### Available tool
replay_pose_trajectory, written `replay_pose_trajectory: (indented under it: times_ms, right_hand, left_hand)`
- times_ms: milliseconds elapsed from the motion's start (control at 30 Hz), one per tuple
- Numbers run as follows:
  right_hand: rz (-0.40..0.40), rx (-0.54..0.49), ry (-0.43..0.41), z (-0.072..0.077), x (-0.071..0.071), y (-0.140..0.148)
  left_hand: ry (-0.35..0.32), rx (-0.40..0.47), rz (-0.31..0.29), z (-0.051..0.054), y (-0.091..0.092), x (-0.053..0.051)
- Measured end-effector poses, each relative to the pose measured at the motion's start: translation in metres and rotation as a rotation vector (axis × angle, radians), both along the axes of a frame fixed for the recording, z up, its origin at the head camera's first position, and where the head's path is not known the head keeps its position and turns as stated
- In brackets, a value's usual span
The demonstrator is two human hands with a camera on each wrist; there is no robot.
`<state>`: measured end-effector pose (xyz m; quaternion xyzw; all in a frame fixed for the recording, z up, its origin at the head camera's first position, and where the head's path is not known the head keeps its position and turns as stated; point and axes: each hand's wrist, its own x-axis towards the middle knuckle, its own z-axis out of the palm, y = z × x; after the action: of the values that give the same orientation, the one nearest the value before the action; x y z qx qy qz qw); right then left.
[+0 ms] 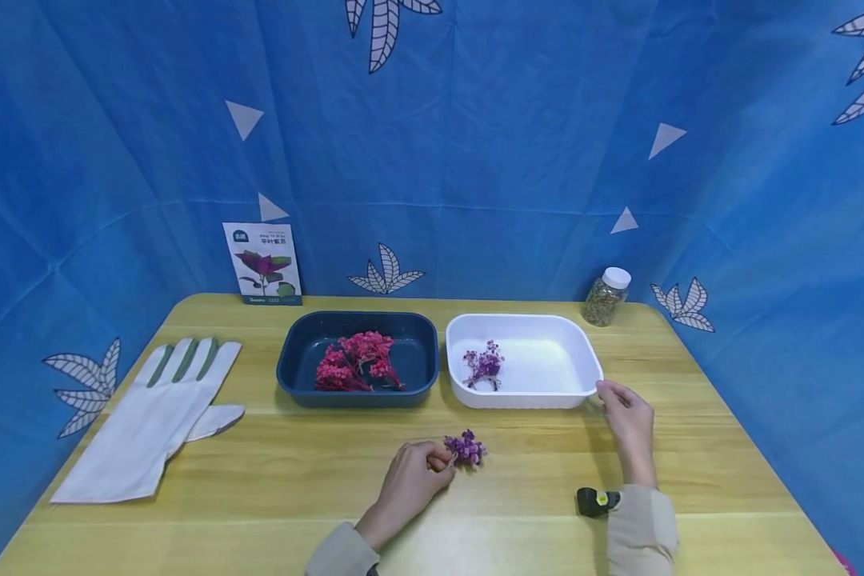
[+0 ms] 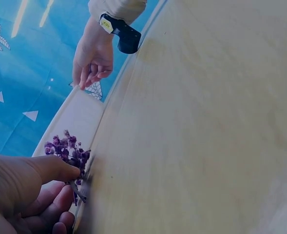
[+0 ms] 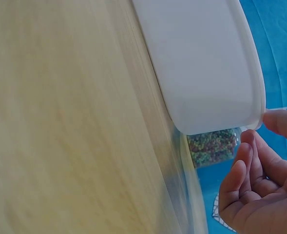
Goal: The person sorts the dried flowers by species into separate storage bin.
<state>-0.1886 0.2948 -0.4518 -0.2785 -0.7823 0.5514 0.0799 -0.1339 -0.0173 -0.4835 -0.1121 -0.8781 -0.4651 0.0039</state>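
Observation:
A sprig of purple dried flowers (image 1: pixel 466 449) is pinched by its stems between the thumb and fingers of my left hand (image 1: pixel 413 478), in front of the white tray (image 1: pixel 522 400). In the left wrist view the same purple sprig (image 2: pixel 67 151) shows beside my left thumb. My right hand (image 1: pixel 628 418) pinches the tray's near right corner; the right wrist view shows thumb and fingertips at the rim (image 3: pixel 261 105). Inside the white tray, on its left side, lies another purple sprig (image 1: pixel 485 364).
Left of the white tray stands a dark blue tray (image 1: pixel 360 399) holding pink dried flowers (image 1: pixel 356 362). A white glove (image 1: pixel 144 424) lies at the left. At the back are a seed packet (image 1: pixel 262 264) and a capped jar (image 1: pixel 606 298). Blue cloth (image 1: pixel 446 160) surrounds the table.

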Motion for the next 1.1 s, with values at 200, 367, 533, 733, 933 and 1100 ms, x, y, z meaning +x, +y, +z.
replay_pose_trajectory:
  times_ms: [200,367,533,733,933,1100]
  right_hand:
    - [0.003,-0.005,0.000,0.000,0.000,-0.001]
    - [-0.004,0.008,0.008,-0.001,0.000,0.000]
    - [-0.011,0.016,0.016,-0.001,0.000,0.001]
    - [0.000,-0.005,-0.003,-0.002,0.000,0.001]
    - [-0.026,0.003,0.025,-0.003,-0.001,-0.001]
    - [-0.051,0.001,0.034,-0.003,-0.001,-0.002]
  left_hand:
    - [-0.011,0.060,-0.020,0.003,0.001,0.000]
    - [0.022,0.069,-0.039,0.012,0.004,-0.004]
    - [0.080,0.020,-0.016,0.024,0.012,-0.011]
    - [0.107,0.022,-0.021,0.040,0.019,-0.023]
    - [0.151,0.065,-0.038,0.051,0.027,-0.041]
    - [0.168,0.049,-0.021,0.058,0.034,-0.057]
